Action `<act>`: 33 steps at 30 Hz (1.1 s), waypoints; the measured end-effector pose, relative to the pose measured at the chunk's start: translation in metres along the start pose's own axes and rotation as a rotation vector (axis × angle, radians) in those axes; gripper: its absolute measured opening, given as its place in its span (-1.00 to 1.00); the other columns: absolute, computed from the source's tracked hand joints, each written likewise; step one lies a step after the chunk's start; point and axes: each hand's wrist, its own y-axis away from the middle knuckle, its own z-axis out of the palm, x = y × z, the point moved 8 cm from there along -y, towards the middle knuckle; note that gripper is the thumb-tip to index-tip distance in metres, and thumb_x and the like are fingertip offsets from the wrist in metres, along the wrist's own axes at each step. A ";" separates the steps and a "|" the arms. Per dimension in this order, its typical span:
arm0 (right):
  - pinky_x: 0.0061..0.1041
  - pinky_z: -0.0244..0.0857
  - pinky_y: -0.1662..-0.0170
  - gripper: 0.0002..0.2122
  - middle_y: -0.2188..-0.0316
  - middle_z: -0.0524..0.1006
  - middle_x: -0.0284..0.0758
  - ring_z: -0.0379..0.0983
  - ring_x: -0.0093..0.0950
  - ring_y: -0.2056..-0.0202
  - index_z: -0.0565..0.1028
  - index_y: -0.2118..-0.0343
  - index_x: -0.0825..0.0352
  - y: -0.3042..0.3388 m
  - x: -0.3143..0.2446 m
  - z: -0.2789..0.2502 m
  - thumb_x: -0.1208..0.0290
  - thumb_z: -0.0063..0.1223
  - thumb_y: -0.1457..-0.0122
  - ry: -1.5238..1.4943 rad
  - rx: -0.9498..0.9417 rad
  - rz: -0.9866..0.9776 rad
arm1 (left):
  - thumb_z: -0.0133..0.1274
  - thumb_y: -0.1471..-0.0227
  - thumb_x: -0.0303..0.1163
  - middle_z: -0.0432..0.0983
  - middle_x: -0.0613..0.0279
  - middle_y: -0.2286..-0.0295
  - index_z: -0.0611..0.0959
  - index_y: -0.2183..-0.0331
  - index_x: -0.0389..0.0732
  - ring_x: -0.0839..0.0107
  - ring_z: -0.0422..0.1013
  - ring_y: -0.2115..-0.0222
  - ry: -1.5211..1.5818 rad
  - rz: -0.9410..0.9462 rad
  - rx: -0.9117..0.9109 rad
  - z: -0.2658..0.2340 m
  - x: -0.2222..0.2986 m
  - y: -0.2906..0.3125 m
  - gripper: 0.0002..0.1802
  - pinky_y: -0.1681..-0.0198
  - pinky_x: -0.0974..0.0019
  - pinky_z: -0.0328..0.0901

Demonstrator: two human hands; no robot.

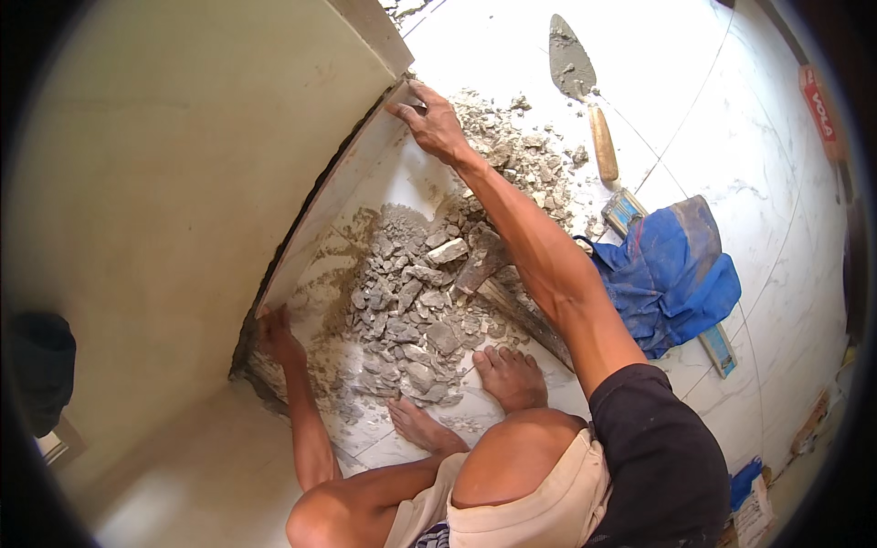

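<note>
A long, narrow pale tile strip (332,194) stands along the base of the cream wall, in front of a dark rough gap. My right hand (431,123) grips its far end, thumb and fingers bent over the edge, close to a door frame corner. At the near end, by the wall corner, my left hand (280,338) has its fingers closed at the strip; shadow partly hides the fingertips. Beside the strip lies a heap of broken mortar rubble (411,301). A hammer (481,260) with a wooden handle rests on the rubble, under my right forearm.
A pointed trowel (572,62) coated in mortar lies on the white tiled floor (667,82). A blue cloth (676,274) covers the middle of a blue and silver bar (719,351). A red box (819,114) stands at far right. My bare feet (512,376) are beside the rubble.
</note>
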 end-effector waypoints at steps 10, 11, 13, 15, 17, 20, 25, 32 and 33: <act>-0.24 0.23 -0.22 -0.41 -0.20 0.21 0.08 0.23 -0.14 -0.21 0.19 -0.19 0.44 0.014 -0.028 -0.005 0.35 0.18 -0.17 -0.246 -0.014 0.100 | 0.04 -0.21 -0.21 0.42 0.05 0.08 0.48 0.03 -0.43 0.32 0.40 0.09 -0.022 0.056 0.115 -0.002 0.000 -0.001 -0.52 -0.03 0.22 0.41; -0.23 0.22 -0.23 -0.42 -0.20 0.21 0.08 0.22 -0.14 -0.21 0.19 -0.19 0.44 0.014 -0.033 -0.001 0.38 0.17 -0.17 -0.287 -0.039 0.109 | 0.04 -0.21 -0.21 0.42 0.05 0.09 0.49 0.04 -0.44 0.32 0.40 0.09 -0.007 0.070 0.140 -0.008 0.002 -0.003 -0.53 -0.03 0.21 0.42; -0.22 0.22 -0.23 -0.45 -0.20 0.23 0.05 0.23 -0.14 -0.21 0.21 -0.18 0.45 0.008 -0.009 -0.006 0.45 0.16 -0.16 -0.303 -0.020 -0.004 | 0.03 -0.22 -0.21 0.44 0.08 0.12 0.50 0.04 -0.43 0.33 0.41 0.12 -0.047 0.099 0.110 0.004 0.003 -0.001 -0.54 0.00 0.23 0.42; -0.25 0.25 -0.22 -0.48 -0.17 0.25 0.01 0.26 -0.16 -0.19 0.24 -0.16 0.47 0.008 0.000 -0.005 0.51 0.14 -0.15 -0.257 0.011 -0.084 | 0.02 -0.23 -0.21 0.47 0.11 0.15 0.52 0.05 -0.42 0.35 0.42 0.15 -0.090 0.101 0.093 0.006 0.005 0.003 -0.56 0.04 0.27 0.41; -0.30 0.30 -0.20 -0.52 -0.14 0.29 -0.04 0.30 -0.19 -0.15 0.28 -0.12 0.50 0.014 -0.002 -0.005 0.56 0.12 -0.14 -0.136 0.073 -0.131 | 0.03 -0.23 -0.21 0.50 0.15 0.19 0.55 0.06 -0.40 0.39 0.43 0.20 -0.131 0.072 0.067 0.003 0.004 0.002 -0.57 0.09 0.33 0.39; -0.41 0.39 -0.12 -0.60 -0.06 0.35 -0.07 0.39 -0.24 -0.07 0.36 -0.05 0.52 0.016 -0.008 0.000 0.57 0.11 -0.13 -0.111 0.148 -0.164 | 0.04 -0.22 -0.20 0.52 0.20 0.24 0.59 0.10 -0.37 0.47 0.41 0.27 -0.305 0.133 0.059 -0.021 -0.008 -0.017 -0.60 0.18 0.39 0.34; -0.40 0.43 0.03 -0.63 0.04 0.39 -0.04 0.46 -0.22 0.10 0.41 0.04 0.53 0.026 -0.018 -0.005 0.57 0.14 -0.08 0.075 0.367 -0.213 | 0.07 -0.21 -0.21 0.52 0.29 0.27 0.59 0.06 -0.37 0.54 0.36 0.34 -0.171 0.161 0.154 -0.012 -0.025 -0.016 -0.57 0.25 0.42 0.30; -0.25 0.25 -0.10 -0.58 0.02 0.36 0.02 0.33 -0.05 -0.02 0.36 -0.02 0.54 0.026 -0.016 0.001 0.53 0.13 -0.09 0.131 0.290 -0.189 | 0.08 -0.20 -0.22 0.52 0.29 0.23 0.54 -0.01 -0.39 0.52 0.36 0.29 -0.182 0.147 0.174 -0.003 -0.018 -0.012 -0.52 0.20 0.42 0.28; -0.25 0.24 -0.11 -0.58 0.02 0.36 0.03 0.32 -0.05 -0.03 0.35 -0.02 0.54 0.025 -0.014 0.000 0.52 0.12 -0.10 0.118 0.283 -0.163 | 0.07 -0.20 -0.21 0.52 0.28 0.23 0.55 -0.01 -0.40 0.51 0.36 0.30 -0.192 0.162 0.184 -0.001 -0.015 -0.012 -0.52 0.19 0.41 0.28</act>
